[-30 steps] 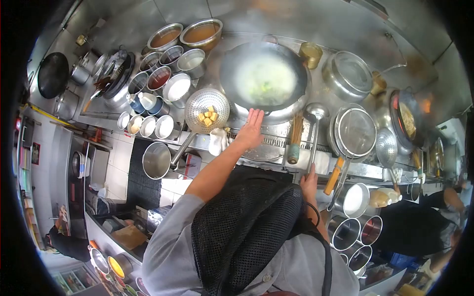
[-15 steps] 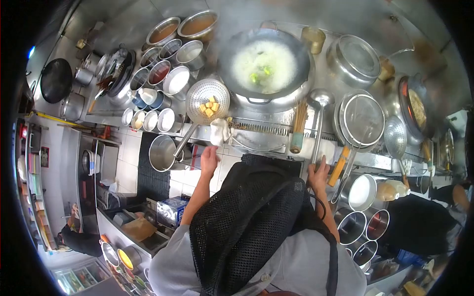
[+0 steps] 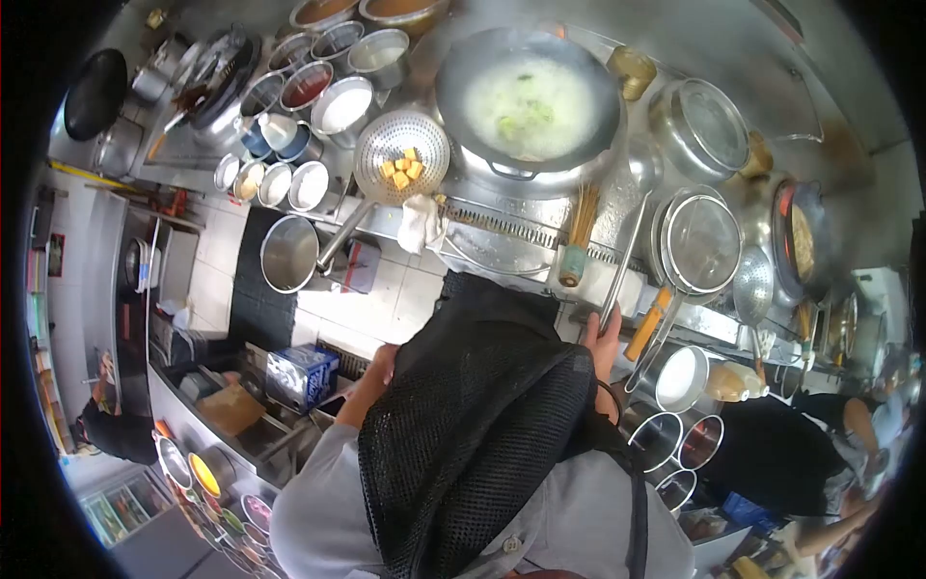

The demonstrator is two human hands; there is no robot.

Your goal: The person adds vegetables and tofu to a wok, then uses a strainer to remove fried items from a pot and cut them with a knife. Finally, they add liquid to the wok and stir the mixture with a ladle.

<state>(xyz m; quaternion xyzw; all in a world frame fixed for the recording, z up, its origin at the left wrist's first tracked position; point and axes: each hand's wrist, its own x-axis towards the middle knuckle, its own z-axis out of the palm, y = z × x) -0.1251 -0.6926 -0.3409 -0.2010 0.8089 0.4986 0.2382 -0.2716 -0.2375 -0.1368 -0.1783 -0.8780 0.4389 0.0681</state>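
My right hand is closed around the lower end of the long handle of a metal ladle, whose bowl lies on the stovetop right of the wok. Near my body on the left is my left hand, its fingers mostly hidden at the edge of the black mesh apron. Pale, bubbling liquid with green pieces fills the large wok. Left of it, a perforated skimmer holds yellow-orange cubes. A white cloth lies by the skimmer, and a bamboo brush is below the wok.
Strainers and a lidded pot stand on the right. Metal containers line the upper left, with an empty pot below. Another person in dark clothing is at the lower right; one more is far left.
My left hand has moved down and back toward my body from near the white cloth. The camera view has shifted and turned slightly. My right hand stays at the ladle handle.
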